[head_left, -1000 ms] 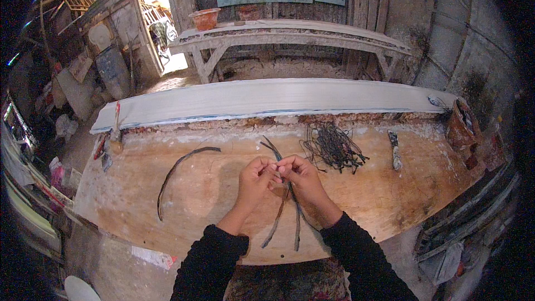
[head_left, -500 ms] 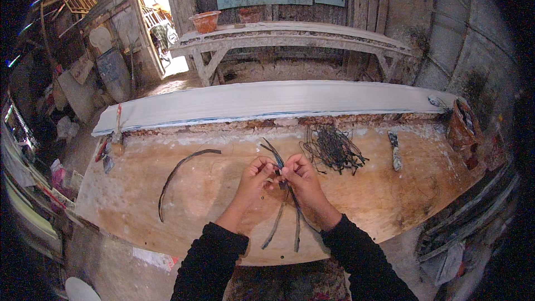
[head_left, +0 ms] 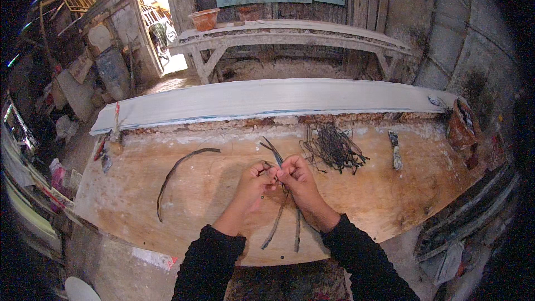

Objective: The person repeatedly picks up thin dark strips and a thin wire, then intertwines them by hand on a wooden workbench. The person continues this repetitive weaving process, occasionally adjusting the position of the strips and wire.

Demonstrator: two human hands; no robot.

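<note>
Close together at the middle of the wooden board, my left hand [head_left: 253, 189] and my right hand [head_left: 301, 184] pinch at a few thin dark strips [head_left: 273, 227]. The strips' ends fan out beyond my fingers and spread below them toward the near edge. Where the strips cross is hidden behind my fingertips. A tangled heap of black strands [head_left: 336, 149] lies just to the right of my hands. A single curved dark strip [head_left: 173, 175] rests on the board to the left.
The board [head_left: 356, 206] ends against a raised white slab [head_left: 278, 99]. A stained, short-handled tool [head_left: 394, 150] lies at right, near a brown bucket [head_left: 462, 124]. Brush-like tools [head_left: 116, 134] stand at far left. Behind is a long white bench [head_left: 295, 36] with an orange pot [head_left: 204, 19].
My left fingers have shifted slightly down and closer to my right fingertips. The strips' lower ends, the heap and the lone strip stay where they were.
</note>
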